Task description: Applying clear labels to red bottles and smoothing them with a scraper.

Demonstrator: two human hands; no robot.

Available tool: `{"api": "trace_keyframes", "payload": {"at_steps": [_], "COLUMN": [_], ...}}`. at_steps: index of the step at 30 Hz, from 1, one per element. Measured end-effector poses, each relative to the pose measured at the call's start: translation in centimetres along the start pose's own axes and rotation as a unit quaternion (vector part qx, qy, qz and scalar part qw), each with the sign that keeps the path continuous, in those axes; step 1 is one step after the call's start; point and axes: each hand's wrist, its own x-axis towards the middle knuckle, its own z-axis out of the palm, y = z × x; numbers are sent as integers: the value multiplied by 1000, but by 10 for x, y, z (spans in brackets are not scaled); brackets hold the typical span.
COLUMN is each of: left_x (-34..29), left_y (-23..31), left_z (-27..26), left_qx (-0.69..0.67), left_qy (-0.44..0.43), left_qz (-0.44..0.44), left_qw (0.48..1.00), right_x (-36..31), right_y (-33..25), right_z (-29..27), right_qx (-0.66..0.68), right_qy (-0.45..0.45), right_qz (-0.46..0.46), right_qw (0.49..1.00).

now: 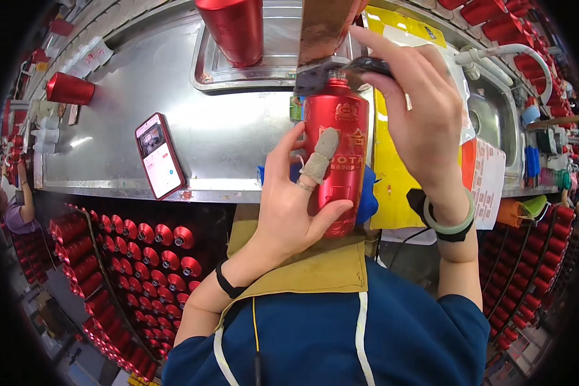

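A shiny red bottle (341, 186) with gold print stands in front of my apron, its narrow threaded neck pointing away from me. My left hand (286, 206) is closed around the bottle's body, thumb low on the front; a grey cloth finger cover (325, 151) wraps one finger lying over the print. Beside the neck, my right hand (421, 96) pinches a slim dark tool (370, 64) between thumb and fingers. The tool's black handle points toward the bottle's neck; its working end is hard to make out.
A phone (161, 156) lies on the metal table (231, 135). One red bottle (235, 32) occupies a metal tray (202, 67); a red cup-shaped piece (69, 89) lies left. Yellow sheeting (395, 186) is at right, near a sink (495, 116). Racked red bottles (151, 257) fill the lower left.
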Motion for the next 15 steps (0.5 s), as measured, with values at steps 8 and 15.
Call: {"api": "trace_keyframes", "payload": {"at_steps": [8, 15], "left_x": [-24, -19], "left_y": [-3, 5], "left_z": [-3, 8], "left_qx": [-94, -7], "left_qy": [-46, -12], "left_qz": [-7, 0], "left_qw": [995, 1000], "right_x": [-89, -77], "right_y": [-28, -49], "right_z": [-22, -11], "right_qx": [137, 381], "right_qy": [-101, 23], "right_qz": [-130, 339], "right_qw": [977, 860]}}
